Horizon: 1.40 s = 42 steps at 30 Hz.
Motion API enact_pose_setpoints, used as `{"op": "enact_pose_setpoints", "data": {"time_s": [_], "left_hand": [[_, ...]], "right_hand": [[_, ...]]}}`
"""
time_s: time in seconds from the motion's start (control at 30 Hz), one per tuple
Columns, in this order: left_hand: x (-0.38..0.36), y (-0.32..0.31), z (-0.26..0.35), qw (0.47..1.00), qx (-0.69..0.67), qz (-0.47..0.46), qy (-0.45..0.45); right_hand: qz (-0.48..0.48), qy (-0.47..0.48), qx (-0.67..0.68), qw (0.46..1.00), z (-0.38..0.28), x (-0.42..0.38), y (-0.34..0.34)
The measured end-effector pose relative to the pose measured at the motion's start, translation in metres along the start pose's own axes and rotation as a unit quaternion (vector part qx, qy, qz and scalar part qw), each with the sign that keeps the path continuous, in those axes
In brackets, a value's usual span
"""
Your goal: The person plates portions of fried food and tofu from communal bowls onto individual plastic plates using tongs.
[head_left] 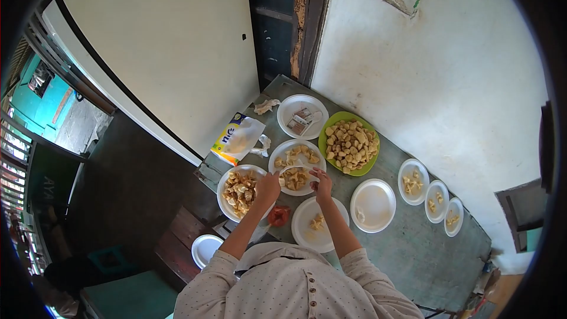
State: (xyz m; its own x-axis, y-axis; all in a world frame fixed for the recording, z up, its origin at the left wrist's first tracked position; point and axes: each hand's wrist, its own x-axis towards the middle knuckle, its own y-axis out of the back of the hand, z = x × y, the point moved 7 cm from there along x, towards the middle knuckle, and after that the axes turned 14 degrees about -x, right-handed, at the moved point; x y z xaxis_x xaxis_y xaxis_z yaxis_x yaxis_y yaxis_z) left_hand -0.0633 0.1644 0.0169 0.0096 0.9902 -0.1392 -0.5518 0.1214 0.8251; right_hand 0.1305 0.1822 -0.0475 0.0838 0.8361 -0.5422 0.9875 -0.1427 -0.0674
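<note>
Both hands are over the middle white plate (273,162), which holds folded, dumpling-like pieces (302,152). Between them is what looks like a see-through plastic bag (293,168) with a pale curved rim, and golden pieces show inside or behind it. My left hand (269,188) is closed at its left side, the fingertips partly hidden. On the right side, my right hand (321,183) has its fingers bent at the edge. Left of my left hand, a white plate (222,202) is heaped with browned folded pieces. Below my right hand, another white plate (304,231) bears a few pieces.
A green plate (322,152) piled with browned chunks stands near the wall. A white plate with small packets (303,119) is at the back. Beside it lies a yellow-and-white bag (237,137). Plates (372,205) stand to the right, and a red item (279,216) lies near my left forearm.
</note>
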Motion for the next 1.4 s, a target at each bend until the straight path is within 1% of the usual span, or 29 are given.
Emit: {"op": "enact_pose_setpoints", "data": {"time_s": [0.07,0.13,0.17,0.23,0.3,0.33,0.4,0.43,0.47,0.5,0.57,0.6,0.67,0.77,0.8,0.83,0.9,1.0,1.03,1.1,1.13,1.2,1.23,1.3,1.4], "left_hand": [[-0.004,0.0,-0.002,1.0,0.0,0.004,0.0],[-0.009,0.008,0.003,1.0,0.001,0.008,-0.003],[-0.012,0.014,0.006,1.0,-0.011,0.022,-0.011],[-0.018,0.024,0.011,0.999,-0.024,0.036,-0.022],[-0.025,0.039,0.017,0.995,-0.069,0.073,-0.022],[-0.029,0.043,0.021,0.995,-0.068,0.068,-0.025],[-0.039,0.056,0.027,0.986,-0.125,0.103,-0.045],[-0.042,0.052,0.026,0.987,-0.123,0.09,-0.047],[-0.047,0.053,0.029,0.982,-0.128,0.107,-0.084],[-0.051,0.052,0.032,0.976,-0.134,0.123,-0.121],[-0.067,0.055,0.046,0.977,-0.152,0.083,-0.126],[-0.073,0.047,0.05,0.979,-0.155,0.035,-0.13],[-0.085,0.024,0.05,0.975,-0.16,-0.048,-0.149],[-0.109,-0.001,0.047,0.961,-0.192,-0.079,-0.182],[-0.116,0.002,0.052,0.955,-0.188,-0.044,-0.225],[-0.122,0.001,0.052,0.953,-0.19,-0.051,-0.229],[-0.131,-0.016,0.042,0.97,-0.114,-0.166,-0.133],[-0.142,-0.025,0.035,0.971,-0.087,-0.186,-0.12],[-0.146,-0.028,0.03,0.972,-0.086,-0.185,-0.116],[-0.149,-0.032,0.028,0.975,-0.064,-0.168,-0.132],[-0.151,-0.032,0.028,0.975,-0.063,-0.166,-0.13],[-0.154,-0.032,0.028,0.979,-0.053,-0.16,-0.118],[-0.155,-0.032,0.028,0.979,-0.052,-0.159,-0.118],[-0.155,-0.032,0.028,0.98,-0.04,-0.161,-0.107],[-0.157,-0.029,0.03,0.982,-0.036,-0.154,-0.105]], "right_hand": [[-0.008,0.002,-0.008,1.0,0.002,0.0,0.0],[-0.038,-0.004,0.0,0.999,0.002,0.001,-0.003],[-0.036,-0.004,0.001,0.999,0.002,0.001,-0.003],[-0.049,-0.033,0.055,0.997,0.001,0.002,-0.005],[-0.053,-0.023,0.064,0.996,-0.006,-0.003,-0.003],[-0.058,-0.015,0.072,0.996,-0.009,-0.009,-0.001],[-0.047,-0.006,0.064,0.997,-0.015,-0.024,0.012],[-0.04,0.005,0.053,0.998,-0.015,-0.031,0.022],[-0.048,0.025,0.053,0.997,-0.014,-0.04,0.035],[-0.034,0.015,0.063,0.997,-0.007,-0.051,0.049],[0.019,0.04,0.022,0.999,0.0,-0.08,0.082],[0.031,0.035,0.028,0.999,0.005,-0.095,0.095],[0.064,0.023,-0.014,0.998,0.019,-0.13,0.12],[0.111,0.002,-0.052,0.992,0.045,-0.179,0.143],[0.12,-0.001,-0.05,0.992,0.053,-0.191,0.147],[0.12,-0.004,-0.046,0.992,0.06,-0.201,0.147],[0.123,-0.008,-0.042,0.991,0.073,-0.215,0.146],[0.107,0.009,-0.07,0.992,0.084,-0.218,0.136],[0.103,0.007,-0.07,0.992,0.088,-0.217,0.131],[0.112,0.048,-0.112,0.986,0.083,-0.215,0.123],[0.109,0.049,-0.112,0.986,0.083,-0.214,0.118],[0.129,0.097,-0.152,0.975,0.073,-0.215,0.11],[0.127,0.098,-0.152,0.975,0.071,-0.215,0.106],[0.155,0.128,-0.23,0.952,0.061,-0.219,0.103],[0.177,0.148,-0.251,0.94,0.057,-0.227,0.101]]}}
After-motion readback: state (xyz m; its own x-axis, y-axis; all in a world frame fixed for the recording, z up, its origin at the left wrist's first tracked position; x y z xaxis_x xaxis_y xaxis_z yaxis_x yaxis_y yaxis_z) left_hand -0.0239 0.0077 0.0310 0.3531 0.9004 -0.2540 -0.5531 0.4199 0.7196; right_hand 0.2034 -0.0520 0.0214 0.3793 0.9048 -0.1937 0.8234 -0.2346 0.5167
